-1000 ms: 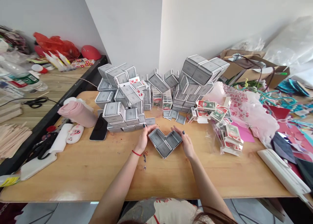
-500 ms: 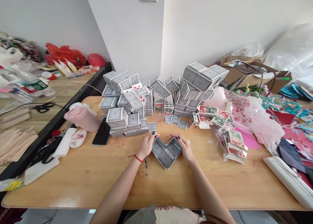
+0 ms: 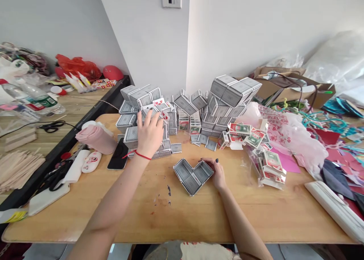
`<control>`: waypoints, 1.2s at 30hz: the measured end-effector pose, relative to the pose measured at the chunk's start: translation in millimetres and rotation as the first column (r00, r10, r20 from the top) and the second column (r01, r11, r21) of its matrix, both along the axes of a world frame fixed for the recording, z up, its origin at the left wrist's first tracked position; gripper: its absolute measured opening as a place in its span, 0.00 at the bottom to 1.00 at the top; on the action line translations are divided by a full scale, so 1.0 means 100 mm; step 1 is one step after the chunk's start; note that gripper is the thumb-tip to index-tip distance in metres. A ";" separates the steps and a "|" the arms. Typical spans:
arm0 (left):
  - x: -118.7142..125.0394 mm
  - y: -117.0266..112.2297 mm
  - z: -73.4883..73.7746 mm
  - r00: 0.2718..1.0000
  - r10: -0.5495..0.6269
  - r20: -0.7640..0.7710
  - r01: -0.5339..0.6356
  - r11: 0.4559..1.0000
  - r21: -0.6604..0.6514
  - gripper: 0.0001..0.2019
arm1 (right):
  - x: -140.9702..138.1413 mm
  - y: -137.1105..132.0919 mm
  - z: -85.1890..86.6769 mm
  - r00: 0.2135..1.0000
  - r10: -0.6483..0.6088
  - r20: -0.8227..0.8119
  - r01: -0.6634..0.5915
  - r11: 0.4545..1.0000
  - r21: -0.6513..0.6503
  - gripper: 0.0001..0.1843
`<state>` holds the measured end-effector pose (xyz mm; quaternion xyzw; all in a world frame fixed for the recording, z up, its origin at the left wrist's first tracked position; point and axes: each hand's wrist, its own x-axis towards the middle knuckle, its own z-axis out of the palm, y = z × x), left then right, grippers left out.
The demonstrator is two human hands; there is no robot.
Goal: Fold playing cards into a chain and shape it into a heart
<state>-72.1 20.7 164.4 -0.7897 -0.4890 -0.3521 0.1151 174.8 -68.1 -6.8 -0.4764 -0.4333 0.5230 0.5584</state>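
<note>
A heart-shaped box (image 3: 191, 178) made of grey-backed playing cards lies on the table in front of me, its hollow facing up. My right hand (image 3: 217, 173) rests at the box's right edge, fingers loosely bent beside it; whether it grips the wall is hard to see. My left hand (image 3: 150, 132) reaches over the left stack of card boxes (image 3: 143, 97), fingers spread and pointing away from me. Beyond its fingertips, loose playing cards (image 3: 159, 102) with red hearts lie on the stack. Any contact between fingers and cards is unclear.
More card boxes (image 3: 227, 89) are stacked at the back right. Red and green card packs (image 3: 271, 163) lie nearby. A black phone (image 3: 118, 154), a pink cup (image 3: 95, 138) and scissors (image 3: 58, 174) are at left. A long white object (image 3: 331, 207) sits near the right edge.
My left hand has let go of the heart-shaped box and moved forward and left to the stack. My right hand stays by the box, which has shifted slightly.
</note>
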 end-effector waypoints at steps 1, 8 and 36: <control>-0.04 0.05 0.02 1.000 -0.009 -0.015 0.009 1.000 -0.002 0.08 | 0.00 0.00 -0.01 1.000 -0.004 -0.012 0.004 1.000 -0.004 0.29; -0.13 -0.14 0.24 0.993 0.021 0.114 -0.036 0.991 0.131 0.05 | -0.03 0.01 0.04 0.994 -0.046 -0.103 0.042 0.999 -0.033 0.29; 0.54 -0.89 -0.54 0.401 0.305 0.864 0.591 0.635 -0.498 0.17 | -0.56 -0.31 1.17 0.574 -0.195 0.796 -0.251 0.883 0.397 0.33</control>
